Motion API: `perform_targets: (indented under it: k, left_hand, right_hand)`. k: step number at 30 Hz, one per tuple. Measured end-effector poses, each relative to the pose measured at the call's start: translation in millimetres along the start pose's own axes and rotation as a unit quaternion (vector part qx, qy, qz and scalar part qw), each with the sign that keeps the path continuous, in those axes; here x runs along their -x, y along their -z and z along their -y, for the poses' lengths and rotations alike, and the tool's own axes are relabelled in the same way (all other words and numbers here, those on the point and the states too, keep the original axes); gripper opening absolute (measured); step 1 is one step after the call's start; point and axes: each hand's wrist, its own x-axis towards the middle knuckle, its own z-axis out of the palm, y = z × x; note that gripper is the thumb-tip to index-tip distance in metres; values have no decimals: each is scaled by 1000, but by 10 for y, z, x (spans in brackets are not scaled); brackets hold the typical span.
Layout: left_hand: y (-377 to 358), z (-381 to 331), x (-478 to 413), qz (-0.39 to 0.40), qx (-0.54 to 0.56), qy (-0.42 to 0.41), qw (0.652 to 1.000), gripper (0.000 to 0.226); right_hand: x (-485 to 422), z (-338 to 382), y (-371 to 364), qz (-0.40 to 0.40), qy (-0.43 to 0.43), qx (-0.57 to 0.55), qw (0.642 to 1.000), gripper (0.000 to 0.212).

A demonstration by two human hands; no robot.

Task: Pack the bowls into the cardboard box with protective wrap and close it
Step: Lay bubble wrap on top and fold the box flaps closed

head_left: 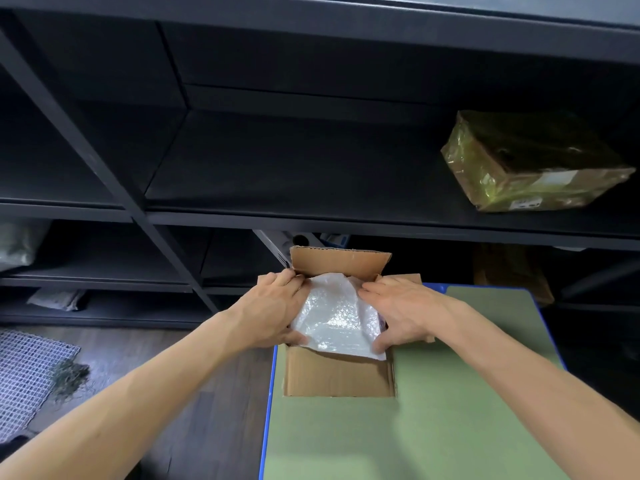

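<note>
Head view: left hand (273, 311) and right hand (407, 315) clasp the bubble wrap (337, 320) by its sides. It sits inside the open cardboard box (339, 375).

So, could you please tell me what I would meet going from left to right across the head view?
white mesh mat on the floor → left hand → bubble wrap in the cardboard box → right hand → taped parcel on the shelf
</note>
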Motion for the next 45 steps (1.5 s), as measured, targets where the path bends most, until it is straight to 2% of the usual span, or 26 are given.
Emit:
perform_targets:
  k: [7, 12, 18, 24, 26, 30, 32, 45]
  left_hand:
    - [20, 20, -35, 0, -30, -5, 1000, 102]
    - [-13, -15, -55, -1, -33, 9, 999, 101]
    - [-22, -24, -26, 5, -25, 24, 999, 105]
    - [-57, -31, -24, 3, -30, 29, 999, 100]
    - [-39, -49, -30, 2, -36, 31, 999, 99]
    - [2, -63, -40, 3, -42, 28, 999, 100]
    - [15, -69, -41, 2, -53, 30, 998, 101]
    - [59, -133, -65, 33, -76, 35, 996, 91]
  right_hand:
    - [-14, -33, -40, -21, 0, 4, 1000, 87]
    - [-23, -44, -43, -38, 8, 23, 999, 82]
    - [-30, -35, -77, -54, 20, 82, 995, 87]
    - [-24, 85, -192, -90, 3, 130, 987, 80]
    - [-17, 84, -199, -86, -1, 119, 989, 80]
    - [18, 21, -46, -25, 6, 64, 998, 88]
    - [1, 34, -17, -11, 4, 72, 997, 90]
    - [-43, 155, -235, -119, -24, 136, 983, 76]
